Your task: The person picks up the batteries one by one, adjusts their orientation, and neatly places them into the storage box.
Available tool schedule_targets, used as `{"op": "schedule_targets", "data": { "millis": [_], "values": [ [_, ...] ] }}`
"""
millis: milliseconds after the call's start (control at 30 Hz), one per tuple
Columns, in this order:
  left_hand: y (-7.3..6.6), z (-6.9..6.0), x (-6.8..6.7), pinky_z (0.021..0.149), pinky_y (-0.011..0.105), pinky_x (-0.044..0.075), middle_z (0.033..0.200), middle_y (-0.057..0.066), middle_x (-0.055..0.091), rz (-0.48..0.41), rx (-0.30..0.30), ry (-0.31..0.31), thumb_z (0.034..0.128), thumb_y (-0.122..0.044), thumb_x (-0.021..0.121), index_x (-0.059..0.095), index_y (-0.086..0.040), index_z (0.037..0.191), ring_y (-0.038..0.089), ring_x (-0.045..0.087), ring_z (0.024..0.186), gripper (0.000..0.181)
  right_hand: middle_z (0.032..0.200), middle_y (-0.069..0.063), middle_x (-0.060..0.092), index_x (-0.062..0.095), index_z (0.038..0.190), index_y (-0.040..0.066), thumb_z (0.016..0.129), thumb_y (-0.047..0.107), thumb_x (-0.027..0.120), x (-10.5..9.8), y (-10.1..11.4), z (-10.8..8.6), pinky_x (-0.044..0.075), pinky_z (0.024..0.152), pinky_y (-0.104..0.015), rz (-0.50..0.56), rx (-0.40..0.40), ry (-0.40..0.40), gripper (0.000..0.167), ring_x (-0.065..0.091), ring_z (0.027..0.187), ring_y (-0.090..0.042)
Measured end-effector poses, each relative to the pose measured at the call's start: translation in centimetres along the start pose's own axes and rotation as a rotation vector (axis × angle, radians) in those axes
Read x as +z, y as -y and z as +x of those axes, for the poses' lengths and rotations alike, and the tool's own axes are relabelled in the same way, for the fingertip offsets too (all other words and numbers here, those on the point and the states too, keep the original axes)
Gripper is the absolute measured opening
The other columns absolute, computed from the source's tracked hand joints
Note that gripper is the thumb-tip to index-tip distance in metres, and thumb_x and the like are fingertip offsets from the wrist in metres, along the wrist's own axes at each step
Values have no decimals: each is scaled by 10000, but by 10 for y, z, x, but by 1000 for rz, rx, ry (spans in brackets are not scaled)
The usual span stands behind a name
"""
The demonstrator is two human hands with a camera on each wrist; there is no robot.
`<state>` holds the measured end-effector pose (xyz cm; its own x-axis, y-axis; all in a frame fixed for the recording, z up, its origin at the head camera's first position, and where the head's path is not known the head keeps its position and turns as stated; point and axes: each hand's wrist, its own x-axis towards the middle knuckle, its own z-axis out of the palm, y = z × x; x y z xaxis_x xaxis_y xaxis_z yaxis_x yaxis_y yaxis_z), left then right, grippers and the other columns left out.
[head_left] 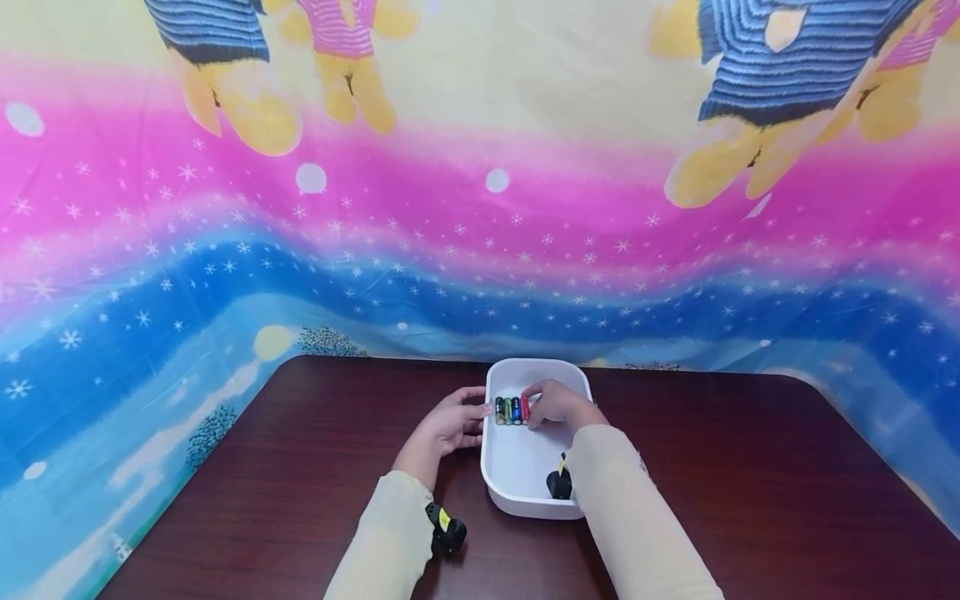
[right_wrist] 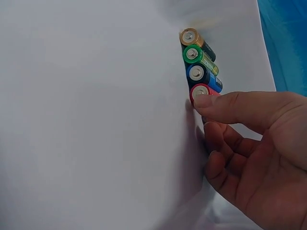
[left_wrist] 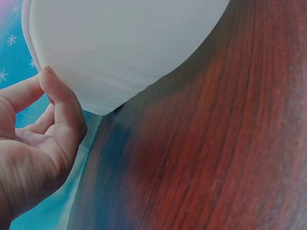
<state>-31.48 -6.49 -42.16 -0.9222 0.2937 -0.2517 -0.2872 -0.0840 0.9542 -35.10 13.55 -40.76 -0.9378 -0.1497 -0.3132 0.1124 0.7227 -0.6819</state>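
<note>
A white tray (head_left: pixel 525 506) holds a row of several batteries lying side by side near its left wall. In the right wrist view they run from a gold-and-black battery (right_wrist: pixel 190 36) through a green battery (right_wrist: pixel 193 54) and a blue battery (right_wrist: pixel 197 73) to a red battery (right_wrist: pixel 200 92). My right hand (head_left: pixel 557 403) is inside the tray, its thumb on the end of the red battery and the other fingers curled beside it. Outside the left wall, my left hand (head_left: pixel 452 422) touches the tray, with thumb and a fingertip at the rim (left_wrist: pixel 38 57).
The dark wooden table (head_left: pixel 315 467) surrounds the tray. Behind it hangs a printed cloth (head_left: pixel 450 250) with snowflakes and bears. Black devices are strapped at both wrists, the left device (head_left: pixel 447 530) over the table and the right device (head_left: pixel 559 482) over the tray.
</note>
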Motion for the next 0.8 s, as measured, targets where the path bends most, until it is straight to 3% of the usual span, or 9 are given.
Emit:
{"op": "schedule_targets", "data": {
  "millis": [200,433,633,800],
  "values": [
    [2,1,1,565,276,511,1051,209,598,-21,9,14,921,-70,545,372,-52,1357,156,583,707,469,951,-81,599,557,1251,52,695,-44,727,-1,-2,1,435,596,-263,-12,4,10,589,531,732,-196],
    [1,-2,4,569,280,515,1105,241,579,-20,-8,7,914,-72,558,392,-69,1347,163,579,706,463,813,-85,539,478,1321,44,733,-65,649,-11,5,-6,457,584,-292,-73,-7,7,622,460,611,-180],
    [-1,-1,3,581,281,517,1114,238,575,0,-6,6,930,-87,540,369,-62,1368,171,581,728,471,1062,-122,599,488,1325,59,823,34,654,-42,27,-20,502,775,-373,-4,-125,14,529,567,899,-216],
    [-1,-1,1,576,280,510,1081,217,579,-4,-5,0,925,-85,547,368,-67,1365,161,557,710,475,1084,-126,596,491,1324,50,867,83,621,-71,25,-31,470,845,-436,82,-195,-3,476,543,988,-253]
  ]
}}
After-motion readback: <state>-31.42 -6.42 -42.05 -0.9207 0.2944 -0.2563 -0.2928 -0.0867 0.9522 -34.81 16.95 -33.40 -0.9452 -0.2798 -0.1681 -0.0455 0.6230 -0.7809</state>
